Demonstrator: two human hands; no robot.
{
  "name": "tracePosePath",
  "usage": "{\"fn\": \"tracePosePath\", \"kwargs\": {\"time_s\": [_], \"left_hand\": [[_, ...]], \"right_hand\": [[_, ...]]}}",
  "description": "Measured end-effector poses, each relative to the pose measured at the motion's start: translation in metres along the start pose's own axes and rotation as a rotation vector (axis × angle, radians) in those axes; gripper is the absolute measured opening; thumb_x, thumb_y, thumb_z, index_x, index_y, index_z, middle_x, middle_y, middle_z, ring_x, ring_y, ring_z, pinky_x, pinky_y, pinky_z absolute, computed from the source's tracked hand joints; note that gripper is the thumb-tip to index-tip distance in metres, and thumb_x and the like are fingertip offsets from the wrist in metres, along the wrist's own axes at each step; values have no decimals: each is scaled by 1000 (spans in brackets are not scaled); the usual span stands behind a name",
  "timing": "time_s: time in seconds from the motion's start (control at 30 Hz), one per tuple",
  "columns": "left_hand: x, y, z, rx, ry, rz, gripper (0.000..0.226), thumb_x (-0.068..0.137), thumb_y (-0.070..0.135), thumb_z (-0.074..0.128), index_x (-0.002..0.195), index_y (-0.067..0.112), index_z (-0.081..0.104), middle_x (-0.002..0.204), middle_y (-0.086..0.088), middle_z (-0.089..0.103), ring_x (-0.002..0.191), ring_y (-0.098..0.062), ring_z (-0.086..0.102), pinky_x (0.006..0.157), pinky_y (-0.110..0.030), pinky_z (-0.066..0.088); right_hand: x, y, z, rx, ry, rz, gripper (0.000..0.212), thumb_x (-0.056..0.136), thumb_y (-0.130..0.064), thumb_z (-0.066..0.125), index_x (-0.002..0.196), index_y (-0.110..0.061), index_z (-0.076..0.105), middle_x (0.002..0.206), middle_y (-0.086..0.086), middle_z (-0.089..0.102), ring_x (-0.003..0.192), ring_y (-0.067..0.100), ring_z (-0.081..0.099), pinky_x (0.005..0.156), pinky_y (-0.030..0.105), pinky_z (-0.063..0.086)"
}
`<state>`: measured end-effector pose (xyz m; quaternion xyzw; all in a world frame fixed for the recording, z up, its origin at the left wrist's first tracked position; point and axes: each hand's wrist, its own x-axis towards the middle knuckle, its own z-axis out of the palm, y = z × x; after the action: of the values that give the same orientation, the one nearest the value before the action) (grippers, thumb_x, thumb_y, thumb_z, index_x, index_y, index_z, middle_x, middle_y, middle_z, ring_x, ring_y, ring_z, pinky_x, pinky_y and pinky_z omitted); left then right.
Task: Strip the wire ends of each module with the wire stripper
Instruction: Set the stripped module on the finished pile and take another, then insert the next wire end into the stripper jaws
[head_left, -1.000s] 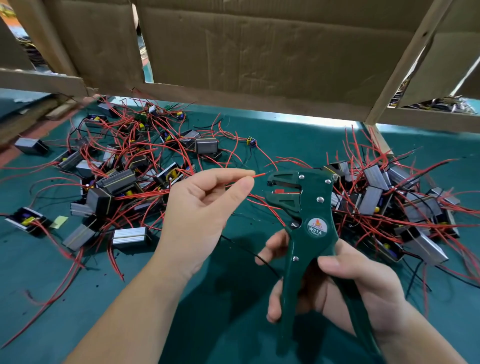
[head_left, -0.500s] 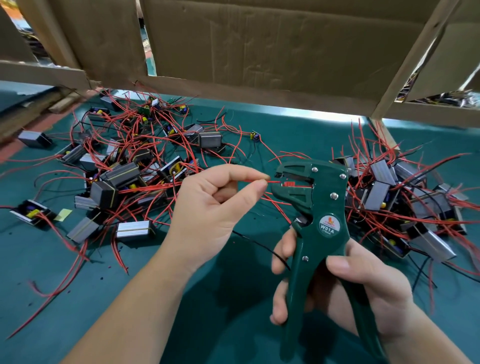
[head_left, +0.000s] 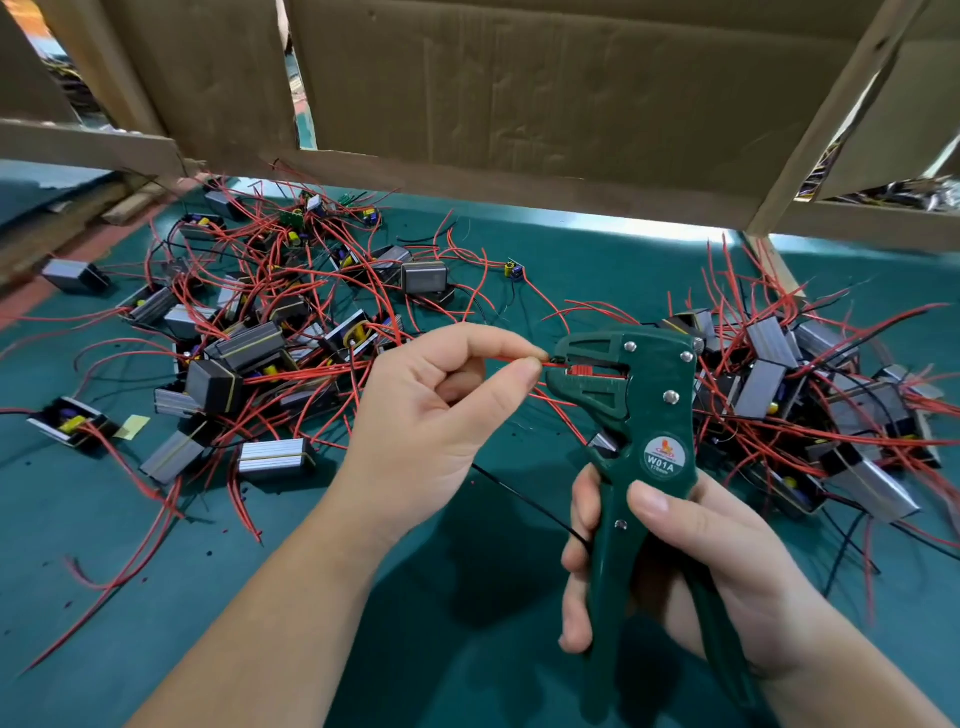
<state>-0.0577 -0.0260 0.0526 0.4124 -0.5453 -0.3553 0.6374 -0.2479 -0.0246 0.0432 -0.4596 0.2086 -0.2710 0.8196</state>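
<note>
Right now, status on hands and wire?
Left hand pinches red wire, tip at wire stripper mouth. Right hand grips handles. Nothing in the way.

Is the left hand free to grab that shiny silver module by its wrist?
Probably not yet: the left hand pinches the red wire fed into the wire stripper. Letting go, it likely could; the silver module lies close, uncovered.

On the table (head_left: 104, 545) a left heap (head_left: 249, 353) of modules and a right heap (head_left: 810, 395) lie well apart, with a cardboard wall (head_left: 519, 93) standing behind both. Between them, nearer the person, the left hand (head_left: 421, 415) pinches a wire (head_left: 498, 359) whose end sits in the head of the wire stripper (head_left: 644, 415). The right hand (head_left: 691, 566) holds the stripper upright just to the right. A lone module (head_left: 75, 275) lies apart at the far left.
</note>
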Motion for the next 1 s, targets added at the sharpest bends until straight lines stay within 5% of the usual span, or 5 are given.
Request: {"fn": "tracePosePath", "kwargs": {"time_s": [0.37, 0.5, 0.63, 0.9, 1.0], "left_hand": [[0, -2, -5, 252, -17, 27, 9, 85, 21, 63, 90, 25, 70, 54, -10, 25, 50, -13, 24, 51, -20, 25], [2, 0, -12, 160, -115, -136, 46, 77, 10, 50, 117, 32, 45, 64, 1, 40, 58, -19, 39, 54, -21, 37], [2, -4, -15, 220, -186, -176, 52, 70, 5, 51, 112, 33, 37, 68, 12, 48, 58, -11, 43, 55, -22, 37], [1, -7, -11, 246, -215, -181, 12, 85, 30, 53, 94, 35, 58, 74, 8, 66, 51, -1, 49, 54, -11, 39], [0, -10, -13, 222, -259, -214, 32, 73, 41, 62, 105, 42, 57, 86, 5, 64, 63, -6, 49, 58, -13, 40]], "right_hand": [[4, 3, 10, -25, 186, 10, 52, 57, -55, 84, 74, -10, 65, 71, 12, 55, 50, 38, 62, 52, 39, 50], [4, 1, 12, -15, 248, -3, 57, 52, -58, 84, 71, -9, 64, 65, 13, 51, 47, 38, 60, 49, 39, 50], [2, 0, 13, -62, 254, -8, 55, 53, -59, 83, 68, -11, 63, 64, 11, 53, 46, 37, 61, 50, 37, 50], [3, 7, 16, -59, 197, 28, 50, 61, -53, 83, 70, -8, 62, 67, 12, 54, 49, 37, 62, 51, 34, 50], [7, 7, 15, -14, 224, 30, 52, 55, -52, 85, 72, -9, 62, 68, 11, 52, 50, 36, 62, 51, 37, 50]]}}
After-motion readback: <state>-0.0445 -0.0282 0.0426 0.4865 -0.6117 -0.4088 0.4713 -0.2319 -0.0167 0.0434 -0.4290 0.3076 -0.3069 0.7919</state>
